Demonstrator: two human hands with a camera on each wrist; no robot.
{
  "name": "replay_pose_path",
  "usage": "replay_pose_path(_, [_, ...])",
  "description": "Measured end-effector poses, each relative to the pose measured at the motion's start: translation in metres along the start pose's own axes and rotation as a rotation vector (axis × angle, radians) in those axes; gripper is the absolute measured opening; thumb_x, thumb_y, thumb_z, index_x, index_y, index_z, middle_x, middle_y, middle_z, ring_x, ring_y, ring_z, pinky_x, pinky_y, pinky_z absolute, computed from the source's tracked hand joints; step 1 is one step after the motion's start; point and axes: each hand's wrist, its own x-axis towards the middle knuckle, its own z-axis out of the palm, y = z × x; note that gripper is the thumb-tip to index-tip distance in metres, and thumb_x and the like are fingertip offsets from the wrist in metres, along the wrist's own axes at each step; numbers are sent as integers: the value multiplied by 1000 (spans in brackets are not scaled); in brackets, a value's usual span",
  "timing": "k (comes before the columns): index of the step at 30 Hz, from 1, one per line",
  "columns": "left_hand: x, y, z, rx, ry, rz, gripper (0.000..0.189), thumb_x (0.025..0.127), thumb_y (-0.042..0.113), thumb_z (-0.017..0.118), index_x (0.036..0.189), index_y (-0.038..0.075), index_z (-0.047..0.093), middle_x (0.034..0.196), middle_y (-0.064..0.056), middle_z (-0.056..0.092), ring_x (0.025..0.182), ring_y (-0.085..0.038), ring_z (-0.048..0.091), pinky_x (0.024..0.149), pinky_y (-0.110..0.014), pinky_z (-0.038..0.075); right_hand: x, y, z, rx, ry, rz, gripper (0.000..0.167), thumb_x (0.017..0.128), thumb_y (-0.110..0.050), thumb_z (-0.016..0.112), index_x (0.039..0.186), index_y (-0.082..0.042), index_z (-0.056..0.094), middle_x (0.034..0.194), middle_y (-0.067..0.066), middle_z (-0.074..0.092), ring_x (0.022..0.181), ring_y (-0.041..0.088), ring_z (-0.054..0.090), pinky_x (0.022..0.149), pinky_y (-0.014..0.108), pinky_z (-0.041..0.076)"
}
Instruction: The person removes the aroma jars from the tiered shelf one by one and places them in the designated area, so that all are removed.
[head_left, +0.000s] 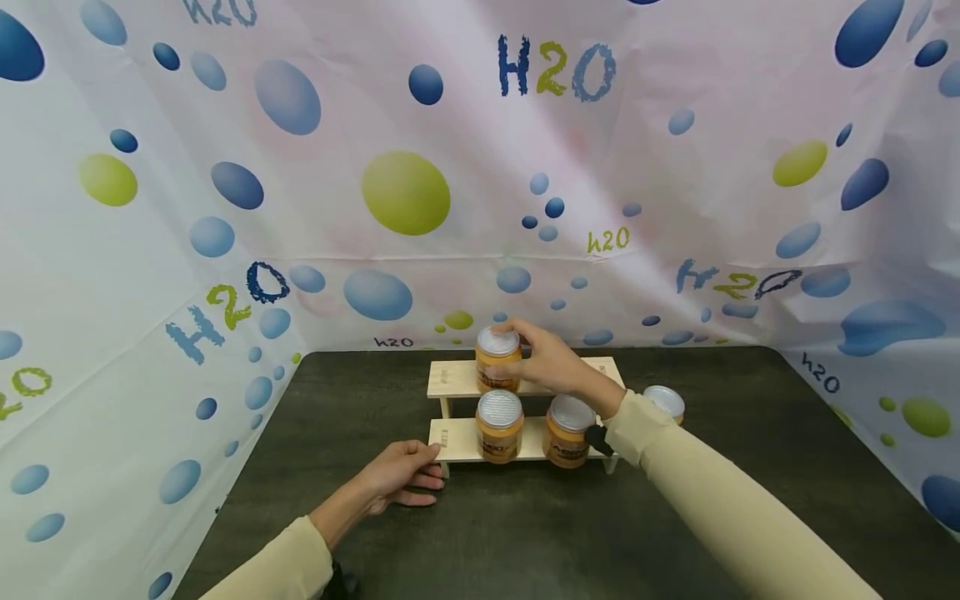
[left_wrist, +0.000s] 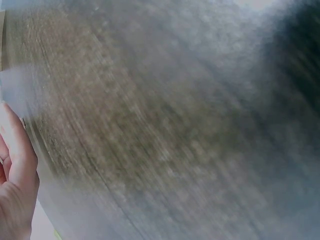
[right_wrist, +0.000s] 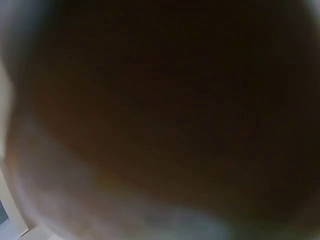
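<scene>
On the upper tier of a small two-step wooden shelf (head_left: 453, 379), my right hand (head_left: 551, 362) holds an orange jar (head_left: 495, 375) with a silver lid, thumb across its front and fingers at the lid. My left hand (head_left: 401, 475) pinches the left end of the lower tier, thumb on top and the other fingers below. Two matching jars stand on that tier, a middle jar (head_left: 498, 429) and a right jar (head_left: 567, 433) beside my right wrist. In the left wrist view, part of my left hand (left_wrist: 17, 165) shows at the edge. A dark blur fills most of the right wrist view.
Another silver-lidded jar (head_left: 665, 402) stands right of the shelf, partly hidden by my right sleeve (head_left: 720, 483). Everything rests on a dark table (head_left: 555, 533). A white sheet (head_left: 480, 133) with blue and green spots hangs behind and at both sides.
</scene>
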Motion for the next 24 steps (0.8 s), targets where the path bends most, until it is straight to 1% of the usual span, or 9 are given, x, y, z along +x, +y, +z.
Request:
replay_pose_path(4, [1,1,-1,0,-1,-11,37,107,35,51,112,-1,57,99,-9,64,83,-16,70,75,-39,65,3,0,1,-27,-16,-6,61,89,-33,79,140,-21,47,131,9,61,121,29,59,97,49,53])
replay_pose_path(10, [1,2,-1,0,1,-12,35,107,34,50,109,0,58,98,-8,65,82,-16,70,74,-38,65,4,-1,1,-47,-31,-16,61,90,-28,78,140,-20,44,129,11,61,115,28,62,93,46,55])
replay_pose_path(17, [2,1,-1,10,2,-10,34,107,34,51,109,1,59,97,-7,64,82,-15,70,74,-37,65,5,-1,3,-19,-35,-31,57,92,-23,76,138,-17,44,128,13,61,112,29,63,89,44,56])
replay_pose_path(24, [1,2,0,18,17,-28,37,107,35,51,110,-1,58,98,-8,65,82,-15,70,74,-37,65,6,2,3,1,-39,-58,55,93,-21,75,137,-14,43,129,15,60,111,28,63,87,41,57])
